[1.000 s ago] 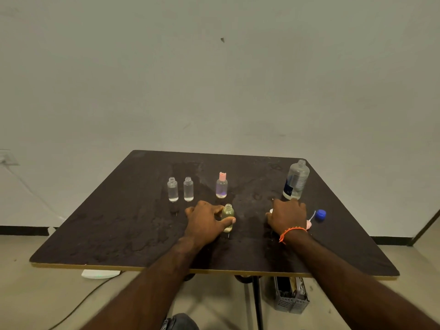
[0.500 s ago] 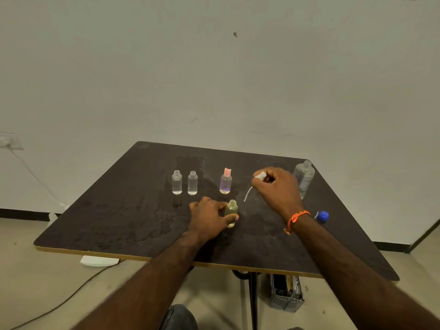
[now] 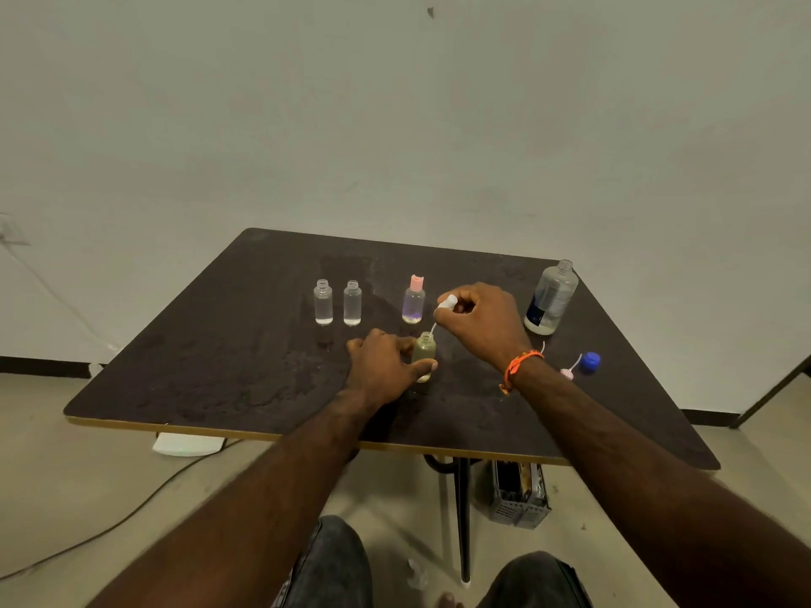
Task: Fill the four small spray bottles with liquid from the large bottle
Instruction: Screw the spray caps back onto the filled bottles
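Head view looks down on our two hands at the middle of a dark desk [image 3: 245,344]. Our left hand [image 3: 386,370] wraps around the small greenish bottle [image 3: 424,351], steadying it upright on the desk. Our right hand [image 3: 478,320] pinches a white spray cap [image 3: 446,302] just above it, and the cap's thin dip tube [image 3: 432,329] points down at the bottle's open neck.

We judge the step in hand to be capping: this bottle looks filled, and the sprayer is about to go back on. The next move calls for threading the tube straight into the narrow mouth, lowering the cap until it seats, then twisting it tight while the left hand keeps the bottle from tipping.

Behind it a bottle with a pink cap [image 3: 413,302] stands closed, and two clear bottles [image 3: 338,302] stand open side by side further left, each with only a little liquid at the bottom, so we reckon these two remain to be filled. The large bottle [image 3: 550,300] stands uncapped at the right, well apart from them. Its blue cap [image 3: 589,361] lies near the right edge, beside a pink sprayer [image 3: 567,373].

The desk shows wet-looking smears. Behind it stands a plain pale wall; a cable trails across the floor at left, and a grey crate [image 3: 520,498] sits under the desk.
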The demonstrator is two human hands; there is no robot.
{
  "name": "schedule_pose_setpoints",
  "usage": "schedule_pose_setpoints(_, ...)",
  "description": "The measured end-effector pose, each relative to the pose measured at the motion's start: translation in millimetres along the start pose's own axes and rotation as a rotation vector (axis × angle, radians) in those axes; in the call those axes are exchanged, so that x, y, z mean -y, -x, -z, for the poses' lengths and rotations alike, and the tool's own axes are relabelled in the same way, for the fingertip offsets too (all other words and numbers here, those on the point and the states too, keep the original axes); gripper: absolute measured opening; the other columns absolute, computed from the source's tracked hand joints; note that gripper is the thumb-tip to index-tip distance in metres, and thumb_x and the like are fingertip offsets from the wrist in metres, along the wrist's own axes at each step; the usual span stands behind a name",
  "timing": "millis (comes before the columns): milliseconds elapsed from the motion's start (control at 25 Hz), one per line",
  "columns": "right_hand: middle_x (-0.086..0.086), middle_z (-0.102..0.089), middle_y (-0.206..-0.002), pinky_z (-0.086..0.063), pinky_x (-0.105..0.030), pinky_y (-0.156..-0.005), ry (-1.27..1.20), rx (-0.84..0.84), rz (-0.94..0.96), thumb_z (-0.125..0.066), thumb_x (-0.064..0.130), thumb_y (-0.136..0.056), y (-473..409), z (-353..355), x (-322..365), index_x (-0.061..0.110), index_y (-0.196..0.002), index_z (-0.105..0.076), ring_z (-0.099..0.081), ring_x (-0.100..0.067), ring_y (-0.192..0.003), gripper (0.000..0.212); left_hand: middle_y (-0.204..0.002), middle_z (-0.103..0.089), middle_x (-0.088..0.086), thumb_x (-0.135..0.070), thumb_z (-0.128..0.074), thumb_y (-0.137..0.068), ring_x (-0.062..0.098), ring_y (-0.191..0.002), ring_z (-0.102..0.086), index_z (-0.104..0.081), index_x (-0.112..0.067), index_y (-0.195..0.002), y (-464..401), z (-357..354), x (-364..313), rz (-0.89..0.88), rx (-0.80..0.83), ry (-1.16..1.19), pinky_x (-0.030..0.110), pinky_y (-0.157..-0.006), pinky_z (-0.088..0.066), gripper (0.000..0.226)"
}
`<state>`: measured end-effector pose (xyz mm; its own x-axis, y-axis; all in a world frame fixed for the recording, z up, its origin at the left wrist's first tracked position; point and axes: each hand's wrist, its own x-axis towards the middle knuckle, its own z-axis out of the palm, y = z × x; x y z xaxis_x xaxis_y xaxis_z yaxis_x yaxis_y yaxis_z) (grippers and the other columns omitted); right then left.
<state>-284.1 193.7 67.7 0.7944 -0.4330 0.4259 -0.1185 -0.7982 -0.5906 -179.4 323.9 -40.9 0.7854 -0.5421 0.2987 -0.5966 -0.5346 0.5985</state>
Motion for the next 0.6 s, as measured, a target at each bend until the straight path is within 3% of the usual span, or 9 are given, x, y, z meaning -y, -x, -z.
schedule_pose_setpoints(360, -0.001, -0.069, -0.07, -0.058, -0.041, -0.069, 0.128, 0.275, -0.069, -0.072, 0.028, -0.085, -5.1, -30.4, -13.1, 0.012, -0.079, -0.075, -0.061, -0.015, -0.064, 0.017, -0.101, -0.075, -0.015, -0.066, -0.072, -0.084, 0.013, -0.114, -0.061, -0.077, -0.033, -0.117, 1.1, -3.4, 3.1, -0.009, 0.019, 0.005, 0.047, -0.099, -0.034, 0.047)
schedule_pose_setpoints(480, 0.0, -0.06, -0.061, -0.048, -0.035, -0.057, 0.113, 0.242, -0.126, -0.076, 0.04, -0.085, -3.1, -38.1, -21.1, 0.016, -0.064, -0.062, -0.051, -0.011, -0.056, 0.034, -0.099, -0.074, -0.014, -0.066, -0.071, -0.084, 0.013, -0.11, -0.061, -0.076, -0.031, -0.118, 0.8, -4.3, 4.5, -0.011, 0.011, -0.014, 0.047, -0.098, -0.036, 0.049)
schedule_pose_setpoints(560, 0.005, -0.063, -0.071, -0.048, -0.03, -0.062, 0.103, 0.217, -0.156, -0.079, 0.053, -0.078, 0.5, -38.9, -25.6, 0.019, -0.075, -0.064, -0.056, -0.008, -0.065, 0.037, -0.093, -0.073, -0.012, -0.063, -0.073, -0.084, 0.014, -0.107, -0.062, -0.077, -0.029, -0.11, 1.4, -5.3, 5.2, -0.004, -0.004, -0.004, 0.047, -0.098, -0.037, 0.044)
schedule_pose_setpoints(600, 0.008, -0.066, -0.085, -0.051, -0.029, -0.068, 0.079, 0.225, -0.159, -0.08, 0.057, -0.074, 2.8, -38.3, -27.5, 0.02, -0.089, -0.066, -0.059, -0.008, -0.076, 0.042, -0.089, -0.072, -0.012, -0.062, -0.074, -0.084, 0.015, -0.105, -0.063, -0.078, -0.029, -0.104, 1.5, -5.7, 5.0, -0.003, -0.011, 0.005, 0.047, -0.098, -0.038, 0.038)
